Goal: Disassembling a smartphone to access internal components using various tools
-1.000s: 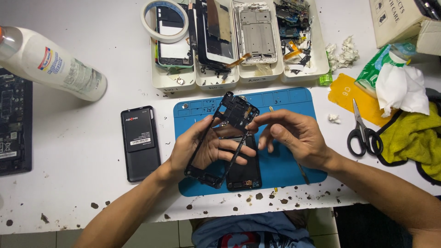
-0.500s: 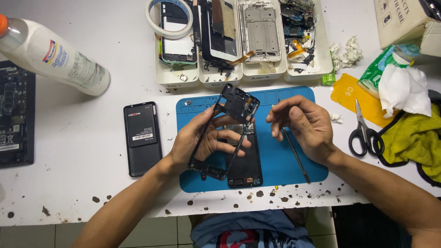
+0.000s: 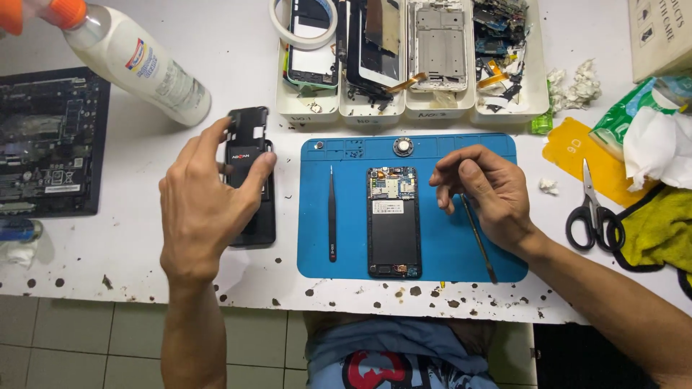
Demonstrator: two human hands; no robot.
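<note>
Head view: left hand (image 3: 205,205) grips a black phone frame (image 3: 247,133) between fingers and thumb, holding it over a black battery (image 3: 256,209) lying left of the blue mat (image 3: 440,238). Right hand (image 3: 486,194) pinches a thin metal tool (image 3: 479,241) (angled down across the mat). An opened phone (image 3: 393,222) lies mid-mat, tweezers (image 3: 331,212) just beside it.

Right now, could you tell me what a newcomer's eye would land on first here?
The blue mat at the table's centre, with an opened phone lying on it beside tweezers. The right hand holds a thin tool over the mat; the left hand grips a black frame left of it.
</note>
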